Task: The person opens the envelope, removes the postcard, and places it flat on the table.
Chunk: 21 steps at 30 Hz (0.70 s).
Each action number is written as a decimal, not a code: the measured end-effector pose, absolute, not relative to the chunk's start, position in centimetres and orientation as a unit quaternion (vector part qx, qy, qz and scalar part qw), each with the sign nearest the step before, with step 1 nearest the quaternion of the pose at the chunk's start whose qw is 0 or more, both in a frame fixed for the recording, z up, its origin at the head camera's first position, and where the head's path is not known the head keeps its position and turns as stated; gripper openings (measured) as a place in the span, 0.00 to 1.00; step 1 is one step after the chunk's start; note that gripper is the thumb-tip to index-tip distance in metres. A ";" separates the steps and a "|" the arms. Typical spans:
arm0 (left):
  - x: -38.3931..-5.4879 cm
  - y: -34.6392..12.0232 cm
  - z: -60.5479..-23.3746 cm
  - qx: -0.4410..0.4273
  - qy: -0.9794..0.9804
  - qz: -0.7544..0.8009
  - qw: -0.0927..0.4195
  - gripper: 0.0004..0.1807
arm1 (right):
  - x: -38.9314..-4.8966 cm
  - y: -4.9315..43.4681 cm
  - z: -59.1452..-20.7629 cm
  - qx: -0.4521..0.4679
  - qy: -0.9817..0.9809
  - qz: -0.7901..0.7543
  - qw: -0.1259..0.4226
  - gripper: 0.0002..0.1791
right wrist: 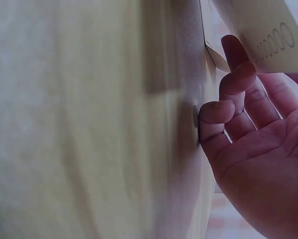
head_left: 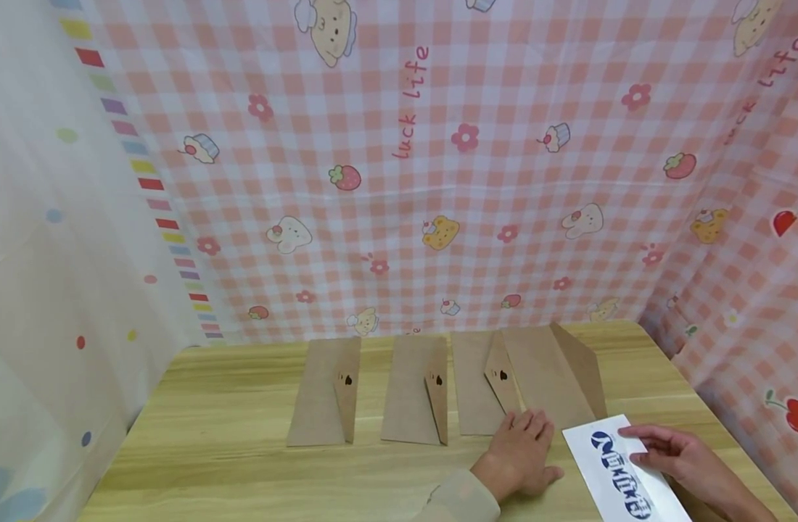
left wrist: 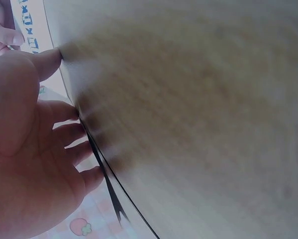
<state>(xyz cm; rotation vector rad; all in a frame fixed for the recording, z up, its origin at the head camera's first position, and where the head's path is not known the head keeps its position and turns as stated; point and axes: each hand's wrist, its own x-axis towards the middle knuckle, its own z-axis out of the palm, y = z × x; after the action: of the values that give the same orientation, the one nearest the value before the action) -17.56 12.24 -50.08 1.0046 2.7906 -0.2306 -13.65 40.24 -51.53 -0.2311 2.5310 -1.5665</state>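
Observation:
In the head view my right hand (head_left: 689,464) holds a white card (head_left: 604,464) with dark blue printing, by its right edge. The right wrist view shows that hand (right wrist: 258,144) with bent fingers against the card (right wrist: 275,42). The left hand (head_left: 518,455) lies palm down, fingers extended, its fingertips at the lower edge of a brown envelope (head_left: 543,370) whose flap (head_left: 582,362) stands out to the right. In the left wrist view the left hand (left wrist: 34,144) has its fingertips against the surface. The card's lower end runs out of the head view.
Left of that envelope lie three more brown envelopes, the nearest (head_left: 474,384), the middle one (head_left: 408,384) and the farthest left (head_left: 321,384), flaps folded over with small dark prints. The wooden table (head_left: 229,464) meets a pink checked cloth (head_left: 399,217) behind.

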 end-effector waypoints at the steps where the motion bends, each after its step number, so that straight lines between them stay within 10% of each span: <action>1: -17.5 12.2 -50.0 0.337 0.935 -0.078 0.083 0.38 | -13.6 40.2 -51.6 -0.081 0.844 -0.525 0.078 0.17; 21: -17.5 12.0 -49.7 0.341 0.934 -0.053 0.095 0.38 | -13.6 40.4 -51.1 -0.093 0.857 -0.486 0.147 0.24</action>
<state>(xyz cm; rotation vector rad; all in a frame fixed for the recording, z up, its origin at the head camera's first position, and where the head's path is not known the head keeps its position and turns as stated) -17.52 12.00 -49.67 1.0106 2.7678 -0.1584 -13.60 40.36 -51.05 -0.2675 2.4648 -1.3981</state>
